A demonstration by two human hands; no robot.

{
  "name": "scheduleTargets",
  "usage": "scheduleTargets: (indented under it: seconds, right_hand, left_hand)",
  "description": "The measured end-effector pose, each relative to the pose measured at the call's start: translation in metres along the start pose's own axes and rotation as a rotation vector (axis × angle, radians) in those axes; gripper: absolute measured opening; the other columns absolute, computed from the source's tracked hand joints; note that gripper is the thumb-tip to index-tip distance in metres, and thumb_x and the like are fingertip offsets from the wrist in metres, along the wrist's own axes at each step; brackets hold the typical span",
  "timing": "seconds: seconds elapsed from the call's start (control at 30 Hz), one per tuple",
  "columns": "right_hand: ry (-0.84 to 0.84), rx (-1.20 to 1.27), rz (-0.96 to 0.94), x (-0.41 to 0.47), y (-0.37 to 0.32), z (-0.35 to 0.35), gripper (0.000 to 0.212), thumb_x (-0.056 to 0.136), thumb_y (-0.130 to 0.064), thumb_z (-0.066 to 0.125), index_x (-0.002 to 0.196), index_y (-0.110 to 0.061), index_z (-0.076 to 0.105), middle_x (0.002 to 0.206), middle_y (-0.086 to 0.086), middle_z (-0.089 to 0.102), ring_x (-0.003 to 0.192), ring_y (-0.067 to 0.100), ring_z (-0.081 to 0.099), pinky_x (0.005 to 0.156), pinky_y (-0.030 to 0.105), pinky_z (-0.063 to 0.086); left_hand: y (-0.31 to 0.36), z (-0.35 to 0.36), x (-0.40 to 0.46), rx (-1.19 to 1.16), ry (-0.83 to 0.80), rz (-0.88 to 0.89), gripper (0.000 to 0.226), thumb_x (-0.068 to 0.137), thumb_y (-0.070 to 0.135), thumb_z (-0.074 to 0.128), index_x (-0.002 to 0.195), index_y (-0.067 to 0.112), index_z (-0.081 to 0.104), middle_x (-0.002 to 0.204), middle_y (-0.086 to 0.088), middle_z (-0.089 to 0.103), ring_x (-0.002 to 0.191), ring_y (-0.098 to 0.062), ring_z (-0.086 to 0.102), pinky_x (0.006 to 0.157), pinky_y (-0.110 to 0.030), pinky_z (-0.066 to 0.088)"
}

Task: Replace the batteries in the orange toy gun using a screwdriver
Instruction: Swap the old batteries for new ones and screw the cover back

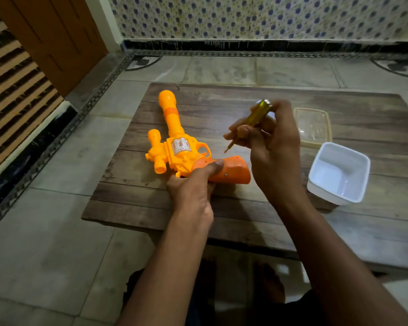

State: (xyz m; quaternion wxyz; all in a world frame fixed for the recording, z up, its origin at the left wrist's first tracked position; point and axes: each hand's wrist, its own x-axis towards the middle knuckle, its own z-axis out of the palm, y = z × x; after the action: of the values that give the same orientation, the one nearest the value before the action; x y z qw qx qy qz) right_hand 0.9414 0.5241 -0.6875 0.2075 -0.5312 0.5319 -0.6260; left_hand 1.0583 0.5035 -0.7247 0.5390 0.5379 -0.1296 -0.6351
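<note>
My left hand (193, 184) gripping the toy gun (177, 149) by its handle on the table (222, 208), my right hand (269, 147) pinching the screwdriver (250, 121), tip hovering above the handle.

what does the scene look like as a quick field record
surface: wooden table
toy gun: lying on its side, barrel pointing away
left hand: pressing on the toy gun's grip
right hand: holding a screwdriver, tip angled down, above the grip, not touching
grip screw: in place
white tub: open, right of the hands
clear lid: flat, behind the tub
</note>
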Motion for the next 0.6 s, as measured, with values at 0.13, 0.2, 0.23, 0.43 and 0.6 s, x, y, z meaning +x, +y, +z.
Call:
scheduleTargets:
  seconds: [0.13, 0.2, 0.23, 0.43, 0.6]
  right_hand:
    - [0.063, 0.231, 0.187, -0.001, -0.001, -0.008, 0.018, 0.105, 0.005, 0.051, 0.121, 0.002, 0.045, 0.095, 0.024, 0.07, 0.081, 0.029, 0.077, 0.077, 0.043, 0.066]
    - [0.085, 0.334, 0.314, 0.0, 0.005, -0.011, 0.018, 0.106, 0.001, 0.05, 0.123, 0.0, 0.045, 0.09, 0.021, 0.068, 0.076, 0.033, 0.076, 0.074, 0.047, 0.066]
    - [0.082, 0.373, 0.38, 0.0, 0.01, -0.012, 0.02, 0.107, -0.001, 0.049, 0.125, 0.002, 0.044, 0.088, 0.019, 0.067, 0.074, 0.033, 0.076, 0.072, 0.047, 0.065]
    - [0.027, 0.436, 0.55, 0.001, 0.026, -0.016, 0.009, 0.107, -0.002, 0.049, 0.113, -0.009, 0.048, 0.083, 0.017, 0.063, 0.07, 0.031, 0.075, 0.07, 0.049, 0.064]
    - [0.002, 0.441, 0.542, 0.003, 0.032, -0.019, 0.009, 0.107, -0.002, 0.048, 0.111, -0.011, 0.048, 0.083, 0.017, 0.063, 0.071, 0.031, 0.073, 0.073, 0.05, 0.063]
  left_hand:
    - [-0.002, 0.002, 0.003, -0.069, -0.049, -0.024, 0.068, 0.072, -0.014, 0.082, 0.133, 0.009, 0.06, 0.121, -0.014, 0.073, 0.103, -0.028, 0.073, 0.068, -0.037, 0.065]
    - [-0.002, 0.004, 0.004, -0.106, -0.082, -0.07, 0.068, 0.076, -0.016, 0.077, 0.137, 0.007, 0.056, 0.127, -0.019, 0.07, 0.107, -0.032, 0.072, 0.062, -0.038, 0.065]
    - [-0.002, 0.005, 0.004, -0.112, -0.096, -0.09, 0.068, 0.078, -0.017, 0.074, 0.139, 0.006, 0.054, 0.129, -0.021, 0.069, 0.107, -0.035, 0.072, 0.062, -0.043, 0.066]
    - [-0.007, 0.009, 0.002, -0.05, -0.11, -0.071, 0.051, 0.083, -0.018, 0.069, 0.122, 0.012, 0.056, 0.117, -0.02, 0.071, 0.102, -0.041, 0.073, 0.07, -0.055, 0.063]
    - [-0.006, 0.01, 0.002, -0.021, -0.097, -0.071, 0.059, 0.081, -0.017, 0.072, 0.13, 0.01, 0.054, 0.118, -0.02, 0.071, 0.101, -0.04, 0.074, 0.075, -0.058, 0.062]
